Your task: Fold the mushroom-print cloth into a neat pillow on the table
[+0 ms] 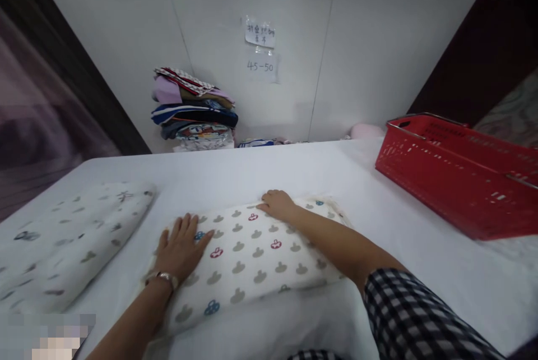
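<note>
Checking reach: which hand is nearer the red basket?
Right. The right hand is at the far edge of the mushroom-print cloth, left of the red basket; the left hand is on the cloth's left end, farther away.

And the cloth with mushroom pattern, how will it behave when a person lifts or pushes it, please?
The mushroom-print cloth would likely droop when lifted, as its edges look soft and slightly wavy. Being flat fabric, it is probably light for its size. Lying flat on the white table, it seems more apt to wrinkle or slide than roll.
</note>
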Demonstrator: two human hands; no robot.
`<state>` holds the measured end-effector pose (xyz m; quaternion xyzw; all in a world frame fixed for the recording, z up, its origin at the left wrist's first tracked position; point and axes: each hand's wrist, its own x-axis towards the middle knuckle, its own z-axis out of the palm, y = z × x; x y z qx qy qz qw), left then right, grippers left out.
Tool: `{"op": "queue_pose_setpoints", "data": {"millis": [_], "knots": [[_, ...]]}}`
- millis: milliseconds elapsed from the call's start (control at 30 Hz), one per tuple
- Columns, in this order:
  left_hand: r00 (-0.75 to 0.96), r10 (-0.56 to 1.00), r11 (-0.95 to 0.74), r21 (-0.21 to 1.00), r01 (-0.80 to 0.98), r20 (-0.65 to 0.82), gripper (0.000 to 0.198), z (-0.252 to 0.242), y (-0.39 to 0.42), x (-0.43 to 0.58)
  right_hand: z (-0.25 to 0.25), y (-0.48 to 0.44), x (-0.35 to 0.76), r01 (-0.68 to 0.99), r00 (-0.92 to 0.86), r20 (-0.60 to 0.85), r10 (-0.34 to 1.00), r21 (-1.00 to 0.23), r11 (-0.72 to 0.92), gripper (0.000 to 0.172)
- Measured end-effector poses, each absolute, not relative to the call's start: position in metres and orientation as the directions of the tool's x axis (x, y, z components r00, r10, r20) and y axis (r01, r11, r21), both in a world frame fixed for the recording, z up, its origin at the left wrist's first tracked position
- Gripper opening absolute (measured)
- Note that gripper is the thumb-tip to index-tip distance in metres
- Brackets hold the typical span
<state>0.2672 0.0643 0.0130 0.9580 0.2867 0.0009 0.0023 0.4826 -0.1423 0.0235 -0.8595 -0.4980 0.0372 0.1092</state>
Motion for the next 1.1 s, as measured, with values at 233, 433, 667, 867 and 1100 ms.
{"op": "queue_pose_setpoints", "data": {"millis": [233,433,667,867,1100], "knots": [[0.841,0.540,-0.841,0.008,0.540,-0.001,0.077,0.014,0.063,0.268,0.034,-0.227,0.514,0.765,0.614,-0.021,0.789,-0.233,-0.601,0.043],[0.834,0.552,-0.833,0.052,0.551,0.007,0.079,0.013,0.064,0.269,0.039,-0.310,0.543,0.567,0.791,-0.050,0.609,-0.311,-0.762,0.051],[0.833,0.552,-0.833,0.060,0.551,0.013,0.077,0.016,0.060,0.268,0.036,-0.374,0.525,0.306,0.917,-0.064,0.394,-0.524,-0.795,0.045],[0.841,0.540,-0.841,0.068,0.537,0.027,0.079,0.015,0.061,0.270,0.032,-0.422,0.440,-0.079,0.964,-0.229,0.136,-0.734,-0.675,0.037],[0.841,0.540,-0.839,0.095,0.535,0.034,0.078,0.017,0.059,0.270,0.042,-0.424,0.370,-0.335,0.898,-0.435,0.065,-0.770,-0.543,0.037]]}}
